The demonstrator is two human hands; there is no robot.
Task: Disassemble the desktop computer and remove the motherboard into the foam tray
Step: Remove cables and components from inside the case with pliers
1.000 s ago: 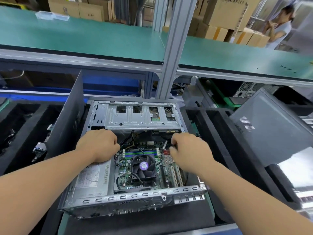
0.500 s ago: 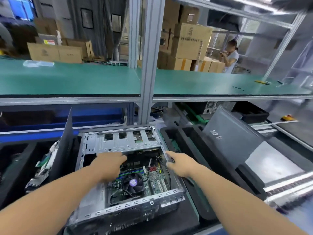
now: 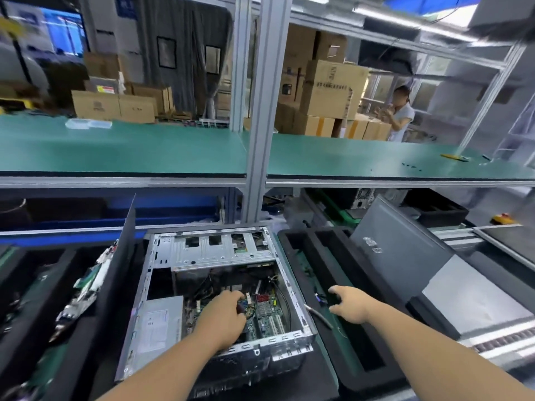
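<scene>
Left hand curled on green motherboard, likely freeing it; right hand pinches dark strip over black foam tray.

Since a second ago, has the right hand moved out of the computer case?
Yes. The right hand has gone rightward, past the computer case wall, and is now over the black foam tray beside it.

We can read no text here. The white label on the power supply carries print too small to make out, and the markings on the cardboard boxes are blurred beyond reading.
</scene>
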